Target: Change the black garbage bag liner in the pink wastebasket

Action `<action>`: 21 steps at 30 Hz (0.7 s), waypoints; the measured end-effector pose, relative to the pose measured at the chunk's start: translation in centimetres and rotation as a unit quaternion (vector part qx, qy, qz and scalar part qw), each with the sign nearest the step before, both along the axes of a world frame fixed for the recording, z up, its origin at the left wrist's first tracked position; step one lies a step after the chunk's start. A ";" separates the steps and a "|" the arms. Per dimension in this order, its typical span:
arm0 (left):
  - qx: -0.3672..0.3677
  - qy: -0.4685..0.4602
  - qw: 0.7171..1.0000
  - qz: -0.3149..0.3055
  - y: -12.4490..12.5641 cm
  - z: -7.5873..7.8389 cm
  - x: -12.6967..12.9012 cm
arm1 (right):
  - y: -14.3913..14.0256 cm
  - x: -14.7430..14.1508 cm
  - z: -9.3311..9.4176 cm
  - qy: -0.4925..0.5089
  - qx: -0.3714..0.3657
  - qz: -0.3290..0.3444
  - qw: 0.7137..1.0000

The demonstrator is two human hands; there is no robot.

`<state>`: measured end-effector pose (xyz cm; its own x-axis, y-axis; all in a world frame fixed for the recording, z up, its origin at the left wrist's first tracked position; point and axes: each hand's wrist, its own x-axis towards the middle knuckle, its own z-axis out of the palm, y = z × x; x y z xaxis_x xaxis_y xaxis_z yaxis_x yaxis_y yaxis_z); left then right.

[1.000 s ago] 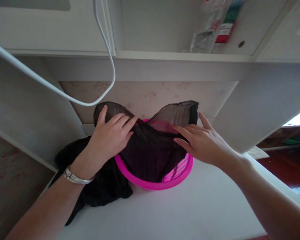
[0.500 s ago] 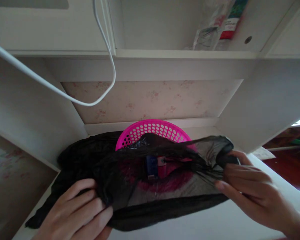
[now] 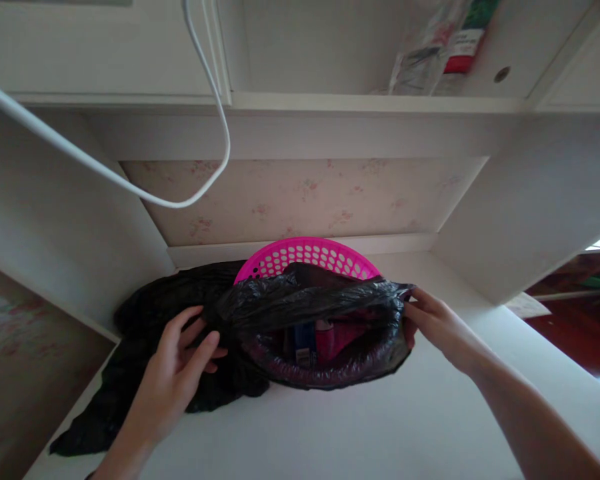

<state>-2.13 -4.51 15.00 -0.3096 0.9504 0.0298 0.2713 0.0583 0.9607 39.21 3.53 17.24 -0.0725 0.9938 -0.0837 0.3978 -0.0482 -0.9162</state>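
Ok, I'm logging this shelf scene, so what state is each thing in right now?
Black bag: stretched over the basket's front rim, mouth open.
Pink basket: upright, back rim bare, small items inside.
Black cloth: crumpled beside the basket.
Left hand: gripping the bag's left edge.
Right hand: pinching the bag's right edge.
White cable: hanging in a loop.

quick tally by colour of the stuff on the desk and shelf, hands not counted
black: 2, plastic bag over the basket, dark cloth beside it
pink: 1, basket
white: 1, cable
clear with red and green: 1, packet on the shelf
total: 5, small items inside the bag too hidden to count
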 end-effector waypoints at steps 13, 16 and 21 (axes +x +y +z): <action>0.049 0.080 0.994 0.047 5.6 1.6 -0.7 | 6.0 -1.6 0.7 0.081 0.055 -0.141 0.985; 0.128 0.113 0.985 0.022 4.4 1.9 0.0 | 7.1 -1.7 1.0 0.088 0.079 -0.149 0.982; 0.143 0.214 0.964 -0.075 2.9 2.5 0.4 | 8.3 -2.1 1.2 0.108 0.077 -0.133 0.982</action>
<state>-1.71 -1.61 17.52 -0.0710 0.9176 0.3912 0.6302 -0.2627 0.7306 37.07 11.80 18.42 0.1923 0.9796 0.0583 0.1862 0.0219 -0.9823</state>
